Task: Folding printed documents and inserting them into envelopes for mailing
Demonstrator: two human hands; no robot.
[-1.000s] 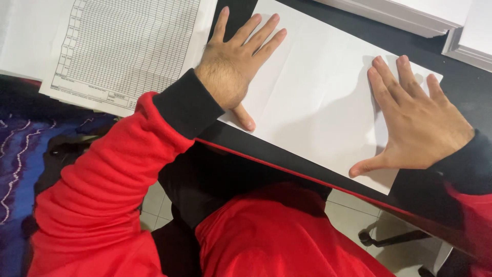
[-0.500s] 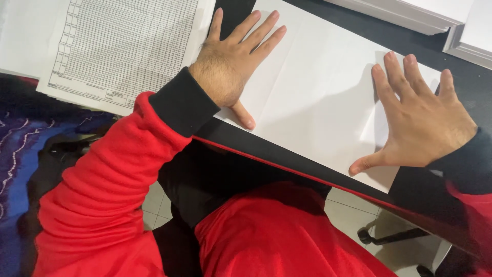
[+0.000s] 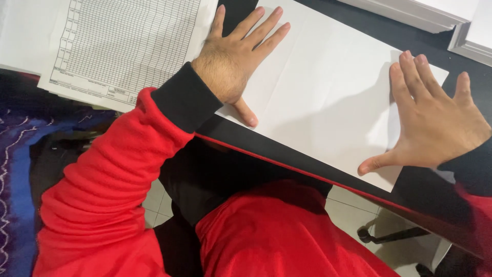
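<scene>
A blank white sheet of paper (image 3: 328, 97) with faint fold lines lies on a black desk (image 3: 287, 154) with a red front edge. My left hand (image 3: 233, 61) lies flat on the sheet's left end, fingers spread, thumb near the front edge. At the sheet's right end, my right hand (image 3: 435, 123) presses flat with spread fingers, its thumb pointing left along the near edge. Neither hand holds anything. Both sleeves are red with black cuffs.
A printed sheet with a fine grid table (image 3: 123, 46) lies to the left of my left hand. White paper stacks (image 3: 425, 13) sit at the back right. Below the desk are my red-clothed lap, a tiled floor and a chair base (image 3: 389, 236). A blue patterned cloth (image 3: 15, 169) is at the left.
My right hand has slid to the right along the sheet, toward its right edge. My left hand has stayed pressed on the left end.
</scene>
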